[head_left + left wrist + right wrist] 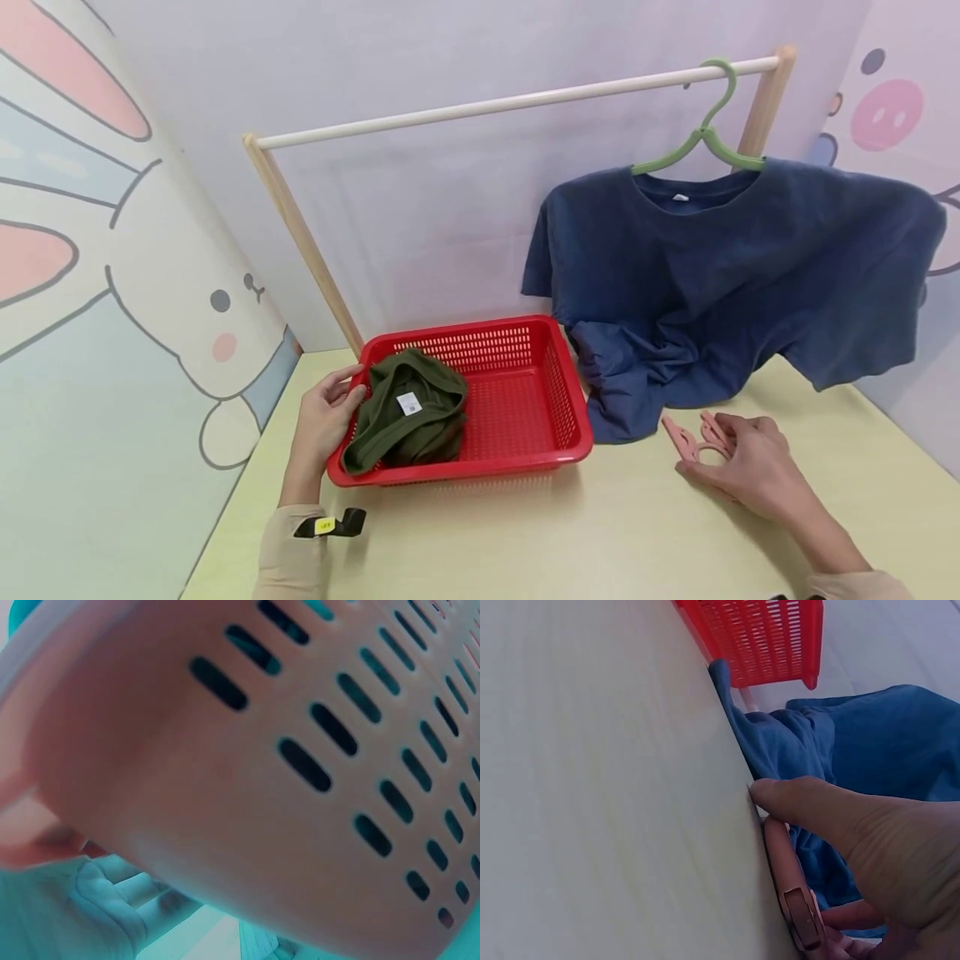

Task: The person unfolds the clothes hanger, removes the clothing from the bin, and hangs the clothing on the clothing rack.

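Note:
My left hand [327, 412] grips the left rim of a red plastic basket [517, 462]. In the left wrist view, the slotted basket wall [225, 795] fills most of the picture, partly covering the hand. A crumpled dark green garment [427, 400] with a white label lies in the basket's left half. My right hand [757, 467] holds a pink folded hanger [682, 442] at the table surface, its two arms pointing away from me. The right wrist view shows the thumb [810, 799] beside the pink hanger [784, 862]; the palm hides part of it.
A navy T-shirt [675, 258] hangs by a green hanger [705, 133] from the right part of a white rail [487, 107] on wooden posts. Its lower part bunches on the pale yellow table [525, 542]. Cartoon-printed walls [150, 333] enclose the sides.

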Demonstrator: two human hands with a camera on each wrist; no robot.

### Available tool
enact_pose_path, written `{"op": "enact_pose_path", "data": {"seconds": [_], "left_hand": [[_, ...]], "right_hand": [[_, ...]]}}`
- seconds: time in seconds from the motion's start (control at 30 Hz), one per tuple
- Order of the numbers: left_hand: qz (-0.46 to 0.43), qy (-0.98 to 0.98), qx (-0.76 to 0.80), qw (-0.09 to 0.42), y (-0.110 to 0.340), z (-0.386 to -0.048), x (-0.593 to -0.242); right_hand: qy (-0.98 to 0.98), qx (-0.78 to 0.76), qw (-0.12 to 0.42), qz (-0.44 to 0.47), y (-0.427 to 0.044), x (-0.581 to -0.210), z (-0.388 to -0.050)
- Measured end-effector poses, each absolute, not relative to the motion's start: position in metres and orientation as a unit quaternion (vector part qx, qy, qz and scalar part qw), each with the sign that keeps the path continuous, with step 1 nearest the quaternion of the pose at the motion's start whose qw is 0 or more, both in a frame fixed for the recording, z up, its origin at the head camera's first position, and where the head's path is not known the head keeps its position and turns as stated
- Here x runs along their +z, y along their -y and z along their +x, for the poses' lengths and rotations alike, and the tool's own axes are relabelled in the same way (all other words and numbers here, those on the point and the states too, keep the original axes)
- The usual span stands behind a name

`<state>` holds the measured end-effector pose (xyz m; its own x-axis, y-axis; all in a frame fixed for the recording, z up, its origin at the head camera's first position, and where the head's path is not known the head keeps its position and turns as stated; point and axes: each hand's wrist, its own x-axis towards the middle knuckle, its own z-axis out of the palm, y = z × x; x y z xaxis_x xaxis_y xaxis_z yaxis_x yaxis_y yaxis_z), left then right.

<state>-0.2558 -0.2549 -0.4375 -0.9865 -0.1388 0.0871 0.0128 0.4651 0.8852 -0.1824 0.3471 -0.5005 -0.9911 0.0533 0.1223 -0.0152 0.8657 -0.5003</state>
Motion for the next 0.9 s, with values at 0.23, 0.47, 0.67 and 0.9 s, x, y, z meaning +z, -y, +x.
{"op": "enact_pose_path", "data": {"seconds": [0.23, 0.47, 0.67, 0.9], "left_hand": [[0.039, 0.856, -0.511, 0.070, 0.255, -0.256, -0.437], [0.036, 0.853, -0.516, 0.073, 0.254, -0.256, -0.437], [0.035, 0.853, -0.516, 0.071, 0.253, -0.257, -0.438], [0.040, 0.853, -0.515, 0.072, 0.255, -0.255, -0.437]], "right_hand": [[0.963, 0.261, 0.070, 0.004, -0.353, -0.499, -0.184], [0.954, 0.290, 0.068, 0.007, -0.362, -0.487, -0.182], [0.946, 0.320, 0.050, 0.013, -0.361, -0.456, -0.188], [0.941, 0.314, 0.114, 0.060, -0.335, -0.395, -0.209]]}}
